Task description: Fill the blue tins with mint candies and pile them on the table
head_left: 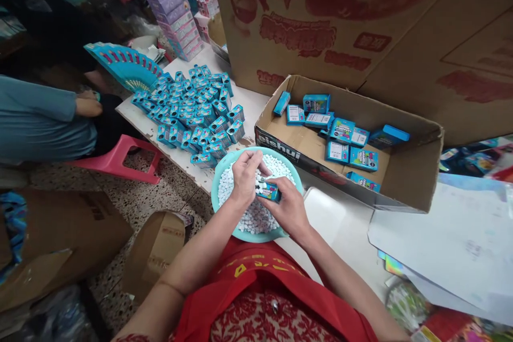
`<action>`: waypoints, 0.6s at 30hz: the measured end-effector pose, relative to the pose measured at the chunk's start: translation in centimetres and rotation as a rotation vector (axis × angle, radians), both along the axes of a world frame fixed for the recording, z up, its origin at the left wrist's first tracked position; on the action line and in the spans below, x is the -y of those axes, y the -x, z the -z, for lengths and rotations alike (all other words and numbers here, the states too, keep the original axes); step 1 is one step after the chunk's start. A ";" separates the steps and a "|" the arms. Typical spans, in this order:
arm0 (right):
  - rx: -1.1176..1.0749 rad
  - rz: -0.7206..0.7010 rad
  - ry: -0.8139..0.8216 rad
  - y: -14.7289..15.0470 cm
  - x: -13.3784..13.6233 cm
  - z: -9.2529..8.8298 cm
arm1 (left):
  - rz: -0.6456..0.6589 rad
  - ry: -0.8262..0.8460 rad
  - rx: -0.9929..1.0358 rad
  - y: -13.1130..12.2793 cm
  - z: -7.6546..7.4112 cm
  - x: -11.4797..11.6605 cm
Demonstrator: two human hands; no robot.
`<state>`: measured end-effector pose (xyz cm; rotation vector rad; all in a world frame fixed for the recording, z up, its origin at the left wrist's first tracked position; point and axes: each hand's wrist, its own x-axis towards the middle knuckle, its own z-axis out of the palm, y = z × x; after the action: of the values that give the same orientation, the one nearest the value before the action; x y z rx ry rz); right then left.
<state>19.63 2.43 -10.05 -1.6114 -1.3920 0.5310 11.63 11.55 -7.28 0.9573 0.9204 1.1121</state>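
Observation:
My right hand (290,206) grips a small blue candy box (268,191), its open end turned left toward my other hand. Curled beside that opening is my left hand (246,176), with white candies (260,187) between its fingers and the mouth of the box. Both hands are over a turquoise basin (217,192) heaped with small white pellet candies (256,219). Left of the basin, many upright blue boxes (192,112) stand packed together on the white table (182,163). To the right, a cardboard tray box (320,168) holds several loose blue boxes (342,131).
A co-worker's blue sleeve (36,117) and a pink stool (128,157) are at left. A fan of blue card packs (124,67) lies at the table's far end, near stacked pink and purple boxes (172,8). Large cartons (340,21) stand behind; white sheets (441,240) lie at right.

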 end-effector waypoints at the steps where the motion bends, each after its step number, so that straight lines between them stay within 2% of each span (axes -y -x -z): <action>1: -0.005 0.009 0.003 -0.1 -0.1 0.0 | 0.006 0.000 0.005 0.0 0.0 0.0; 5: -0.002 0.038 0.004 -0.5 -0.3 -0.2 | 0.051 0.023 0.011 0.1 -0.2 0.0; 12: -0.059 0.034 -0.016 -1.0 0.0 0.3 | 0.042 0.074 0.102 -0.1 -0.6 0.6; 18: -0.032 0.047 -0.029 -0.8 0.2 0.1 | 0.055 -0.036 0.052 -0.1 0.1 0.6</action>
<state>20.46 2.21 -10.14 -1.6015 -1.3296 0.5052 11.75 10.90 -7.37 0.9734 0.8297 1.1051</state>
